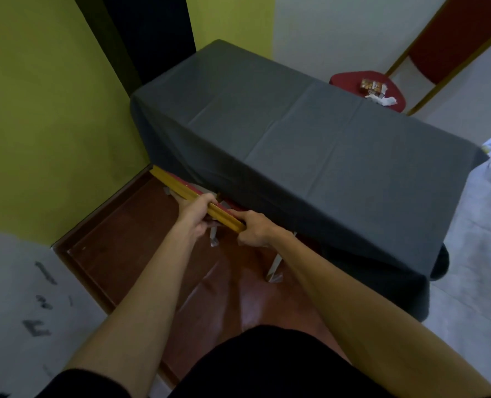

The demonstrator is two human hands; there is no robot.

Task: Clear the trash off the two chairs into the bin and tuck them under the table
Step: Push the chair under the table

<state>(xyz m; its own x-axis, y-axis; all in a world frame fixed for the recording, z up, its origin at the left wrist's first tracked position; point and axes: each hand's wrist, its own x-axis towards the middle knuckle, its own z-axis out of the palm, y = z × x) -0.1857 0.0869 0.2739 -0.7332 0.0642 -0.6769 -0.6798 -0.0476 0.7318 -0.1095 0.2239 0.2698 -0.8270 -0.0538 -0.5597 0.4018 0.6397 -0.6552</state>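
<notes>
Left hand (197, 215) and right hand (253, 229) both clamp fingers around gold top rail of near chair (181, 188), pushed under cloth-draped bench (310, 145). Far chair (428, 58) at opposite side, trash (376, 91) on seat.

Two red chairs (181, 191) (382, 90), one table (296, 133), two hands (197, 215) (253, 229), one trash heap (376, 91) on the far chair seat
</notes>
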